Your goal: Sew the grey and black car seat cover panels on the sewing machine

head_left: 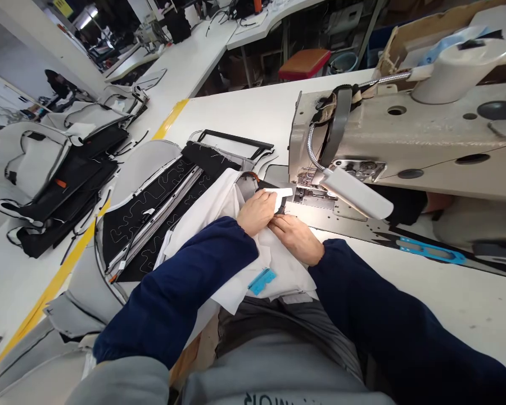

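Note:
In front of the sewing machine's needle area point(306, 191), both hands are on a sewn cover of white fabric point(211, 211) with a dark edge. My left hand point(257, 212) is closed on the cover, fingers bent over its edge beside a small white strip point(283, 192). Close to it, my right hand point(297, 239) pinches the near edge of the same cover, its fingertips partly hidden. The cover's white cloth drapes over my lap, with a blue tag point(262, 280) on it. A lit lamp point(356, 192) hangs over the machine bed.
Black and grey stitched panels point(152, 219) lie on the table to the left, with a pile of similar covers point(67, 185) beyond a yellow tape line point(78, 253). A thread cone point(455, 70) stands on the machine. A red stool point(305, 63) is behind the table.

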Available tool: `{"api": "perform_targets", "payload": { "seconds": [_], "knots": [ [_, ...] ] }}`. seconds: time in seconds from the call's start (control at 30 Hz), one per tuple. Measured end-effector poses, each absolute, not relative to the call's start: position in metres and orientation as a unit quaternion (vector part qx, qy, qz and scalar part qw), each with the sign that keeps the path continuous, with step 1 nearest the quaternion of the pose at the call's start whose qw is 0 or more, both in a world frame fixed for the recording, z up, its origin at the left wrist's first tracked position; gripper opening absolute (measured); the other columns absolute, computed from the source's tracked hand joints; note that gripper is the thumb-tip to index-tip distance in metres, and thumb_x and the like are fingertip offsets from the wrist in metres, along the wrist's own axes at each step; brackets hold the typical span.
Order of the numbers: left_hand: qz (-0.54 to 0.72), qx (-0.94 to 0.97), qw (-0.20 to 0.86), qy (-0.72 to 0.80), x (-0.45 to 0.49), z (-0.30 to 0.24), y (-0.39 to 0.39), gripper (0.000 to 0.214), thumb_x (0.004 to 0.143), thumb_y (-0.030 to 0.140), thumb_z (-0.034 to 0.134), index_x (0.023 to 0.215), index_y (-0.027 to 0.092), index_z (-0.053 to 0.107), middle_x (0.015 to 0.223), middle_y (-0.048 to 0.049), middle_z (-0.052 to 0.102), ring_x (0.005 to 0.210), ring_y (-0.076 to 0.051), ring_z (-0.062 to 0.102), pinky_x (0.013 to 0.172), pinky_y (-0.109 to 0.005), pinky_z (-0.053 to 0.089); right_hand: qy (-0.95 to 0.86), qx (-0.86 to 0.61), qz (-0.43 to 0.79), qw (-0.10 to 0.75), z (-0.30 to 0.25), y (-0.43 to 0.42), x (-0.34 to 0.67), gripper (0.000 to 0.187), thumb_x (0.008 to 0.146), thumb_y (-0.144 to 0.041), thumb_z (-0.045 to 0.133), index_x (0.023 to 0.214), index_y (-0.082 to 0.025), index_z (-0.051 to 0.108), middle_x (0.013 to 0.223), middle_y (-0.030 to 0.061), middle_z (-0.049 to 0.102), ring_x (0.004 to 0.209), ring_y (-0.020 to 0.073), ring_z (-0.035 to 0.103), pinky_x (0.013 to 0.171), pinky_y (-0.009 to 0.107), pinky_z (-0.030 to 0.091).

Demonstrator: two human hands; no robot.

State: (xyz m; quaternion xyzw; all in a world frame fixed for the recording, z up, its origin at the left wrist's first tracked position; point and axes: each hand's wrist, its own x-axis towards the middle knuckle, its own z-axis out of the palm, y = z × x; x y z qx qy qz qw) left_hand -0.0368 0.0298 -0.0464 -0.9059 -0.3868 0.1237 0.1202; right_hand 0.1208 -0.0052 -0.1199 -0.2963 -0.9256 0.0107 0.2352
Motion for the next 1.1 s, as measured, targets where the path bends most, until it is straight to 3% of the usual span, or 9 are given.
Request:
{"api": "perform_targets", "payload": {
  "seconds": [0.07,0.23,0.67,1.1],
  "knots": [
    [0.118,-0.903,0.095,-0.403,-0.039,-0.051,0.032,0.038,0.099,0.009,0.033,0.128,0.005,0.057,0.125,-0.0161,0.06,0.118,-0.022,0.056,0.111,-0.037,0.037,-0.926,-0.295,0.007,0.235,-0.119,-0.005,0.121,0.037,0.103,-0.013,0.032,0.117,-0.008,0.066,0.114,0.0151,0.066,0.107,0.0257,0.056,0.091,0.039,0.049],
    [0.077,-0.917,0.088,-0.381,-0.042,-0.059,0.039,0.035,0.101,0.012,0.036,0.129,0.008,0.057,0.134,-0.0122,0.059,0.127,-0.019,0.053,0.115,-0.032,0.035,-0.926,-0.3,0.018,0.228,-0.116,-0.005,0.12,0.032,0.101,-0.01,0.038,0.115,-0.008,0.066,0.108,0.0139,0.067,0.101,0.0249,0.057,0.084,0.038,0.048],
    [0.098,-0.907,0.116,-0.393,-0.031,-0.055,0.039,0.036,0.101,0.013,0.037,0.13,0.006,0.058,0.135,-0.012,0.06,0.127,-0.021,0.055,0.116,-0.036,0.035,-0.927,-0.281,-0.015,0.247,-0.115,-0.001,0.127,0.031,0.101,-0.01,0.038,0.107,-0.01,0.069,0.104,0.0127,0.07,0.097,0.0234,0.059,0.081,0.035,0.045],
    [0.054,-0.912,0.102,-0.393,0.004,-0.062,0.048,0.034,0.1,0.012,0.036,0.121,0.005,0.062,0.122,-0.014,0.066,0.119,-0.022,0.059,0.115,-0.035,0.033,-0.915,-0.261,-0.068,0.299,-0.105,0.007,0.167,0.029,0.101,-0.012,0.042,0.105,-0.013,0.07,0.095,0.0097,0.072,0.094,0.0213,0.061,0.085,0.033,0.049]
  ]
}}
